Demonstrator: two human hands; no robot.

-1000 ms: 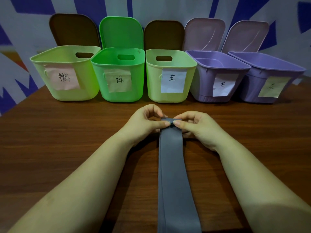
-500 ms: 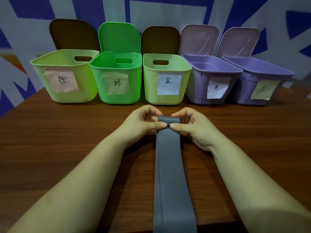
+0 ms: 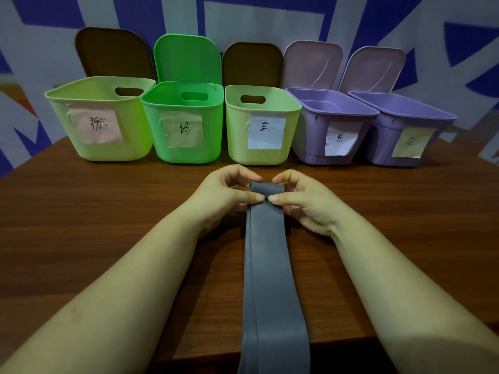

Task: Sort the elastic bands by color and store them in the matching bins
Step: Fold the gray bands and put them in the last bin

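Two forearms reach forward over the wooden table, flanking a grey elastic band that runs from the near edge straight away to the hands. Compared with a second ago, the band's far end is rolled over into a thicker fold. The left hand and right hand meet at that fold, thumb tips nearly touching on top, fingers curled narrowly round the rolled end, pinching it. Beyond stand five open labelled bins: pale green, green, pale green, two purple.
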